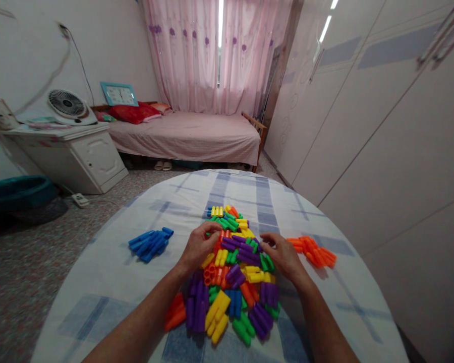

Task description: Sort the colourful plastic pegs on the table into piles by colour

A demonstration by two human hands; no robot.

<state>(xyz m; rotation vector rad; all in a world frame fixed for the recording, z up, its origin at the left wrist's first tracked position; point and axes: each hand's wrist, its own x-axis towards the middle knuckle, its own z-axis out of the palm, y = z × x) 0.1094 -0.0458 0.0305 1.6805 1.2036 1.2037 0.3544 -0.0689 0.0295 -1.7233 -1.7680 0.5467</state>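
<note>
A heap of plastic tube-shaped building pieces [245,277] in purple, yellow, green, orange and blue lies on the cloth-covered table in front of me. Over its left side reaches my left hand [200,244], fingers bent and thumb apart, the tips close to red-orange pieces [222,237]. My right hand [283,254] is at the heap's right side, fingers curved with a gap between thumb and forefinger, beside purple pieces [242,245] and green ones [267,262]. I see no piece held in either hand. Whether the left fingertips touch a piece, I cannot tell.
Blue pieces [151,244] form a separate pile to the left, orange pieces [314,251] another to the right. The round table [109,297] wears a checked cloth. Beyond stand a bed [189,133], a cabinet [94,156] with a fan [68,105], and a wardrobe [382,151].
</note>
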